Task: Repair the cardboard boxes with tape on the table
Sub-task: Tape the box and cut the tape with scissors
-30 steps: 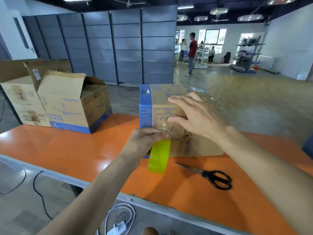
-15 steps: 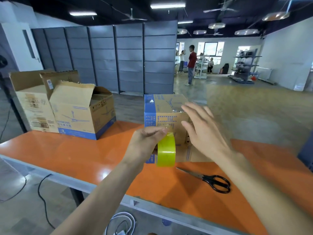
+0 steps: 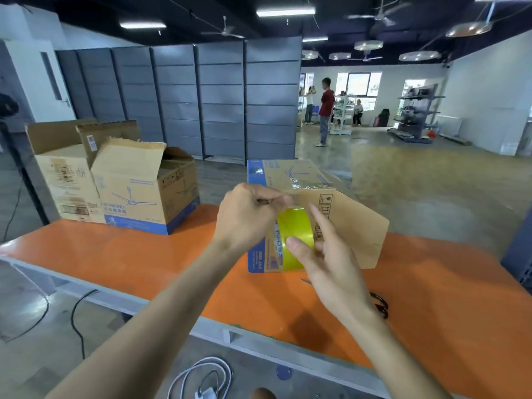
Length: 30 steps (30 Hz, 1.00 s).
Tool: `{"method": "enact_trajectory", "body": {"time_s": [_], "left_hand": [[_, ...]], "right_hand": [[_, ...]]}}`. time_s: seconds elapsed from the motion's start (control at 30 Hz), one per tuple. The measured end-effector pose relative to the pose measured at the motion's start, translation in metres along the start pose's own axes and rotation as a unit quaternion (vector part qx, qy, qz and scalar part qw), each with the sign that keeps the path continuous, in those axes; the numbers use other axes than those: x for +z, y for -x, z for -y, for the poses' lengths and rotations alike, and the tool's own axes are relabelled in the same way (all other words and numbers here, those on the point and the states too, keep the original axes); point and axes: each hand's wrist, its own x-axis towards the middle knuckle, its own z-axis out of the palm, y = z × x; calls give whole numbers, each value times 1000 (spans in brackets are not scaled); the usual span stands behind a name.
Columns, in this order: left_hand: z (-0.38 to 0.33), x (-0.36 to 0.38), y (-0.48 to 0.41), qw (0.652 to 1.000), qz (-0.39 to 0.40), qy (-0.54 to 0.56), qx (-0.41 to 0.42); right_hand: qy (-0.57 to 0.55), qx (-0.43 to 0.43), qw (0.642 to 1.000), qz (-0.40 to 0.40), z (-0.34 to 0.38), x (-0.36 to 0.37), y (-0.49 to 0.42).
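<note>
Head view shows the tape roll held up in front of the closed cardboard box, which stands on the orange table with one side flap hanging loose. The right hand grips the roll, thumb pressed on its outer face and fingers behind it. The left hand pinches at the roll's top edge, probably the free end, though the clear strip is too faint to confirm. The roll looks light and rigid, best held by its core and rim. The film is likely thin, sticky and prone to folding on itself, so the end wants a firm pinch at its very tip. The flap is probably stiff but bendable. Scissors lie partly hidden behind the right wrist, and two open boxes stand well apart at the table's left.
</note>
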Motion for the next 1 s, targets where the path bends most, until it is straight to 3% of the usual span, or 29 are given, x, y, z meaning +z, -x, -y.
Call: {"method": "enact_trajectory", "body": {"time_s": [0.17,0.27,0.57,0.7,1.0], "left_hand": [[-1,5,-25,999,4,40,25],[-2,5,-43,998,23,2,60],[11,0,-89,994,49,-85,39],[24,4,-98,995,24,-90,34],[52,14,-106,991,10,-95,96]], "right_hand": [[18,51,997,-55,13,4,-14],[1,75,994,-74,16,2,-24],[29,63,995,-68,23,8,-49],[34,54,996,-68,24,16,-54],[55,54,995,-61,19,19,-53]]}}
